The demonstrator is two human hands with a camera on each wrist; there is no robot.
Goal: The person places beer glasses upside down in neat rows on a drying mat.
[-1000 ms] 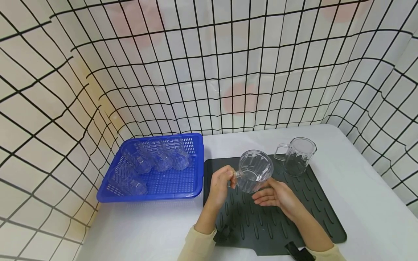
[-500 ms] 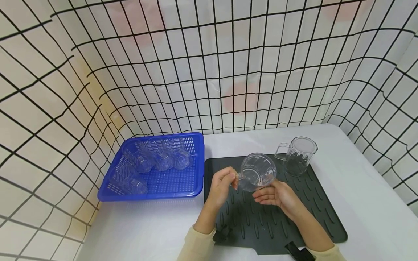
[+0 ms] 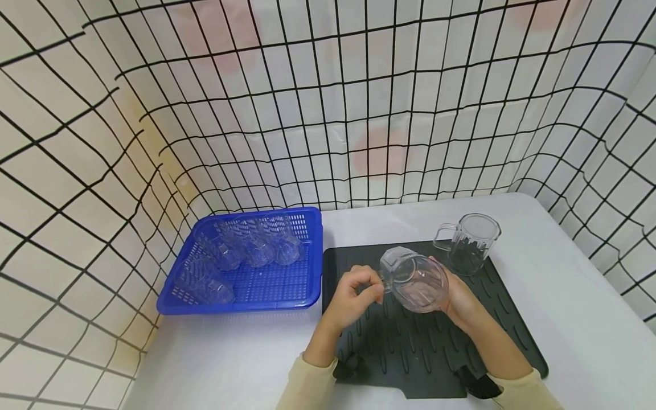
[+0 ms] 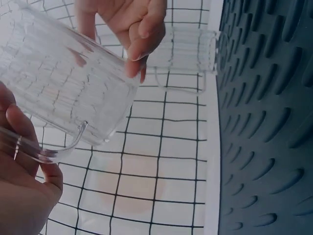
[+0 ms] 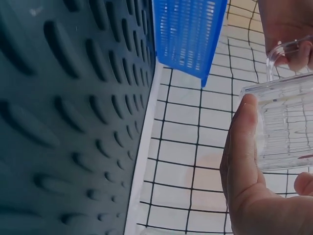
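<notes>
– Left hand (image 3: 351, 299), right hand (image 3: 461, 302): status?
– Tilted clear mug (image 3: 420, 285) clamped between both, above mat (image 3: 410, 359); handle (image 4: 58, 154) pinched by left.
– Beyond?
– Second mug (image 3: 470, 250) set just past right hand. Blue basket (image 3: 271, 307), glass mugs (image 3: 288, 250) laid inside, placed farther off, left of left hand.

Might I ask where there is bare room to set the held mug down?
The bare patches are the white table in front of the blue basket and right of the mat, the mat between the black straps, and the basket's near right. It is crowded at the basket's back and left, with mugs, and the mat's far right corner, where another mug stands.
</notes>
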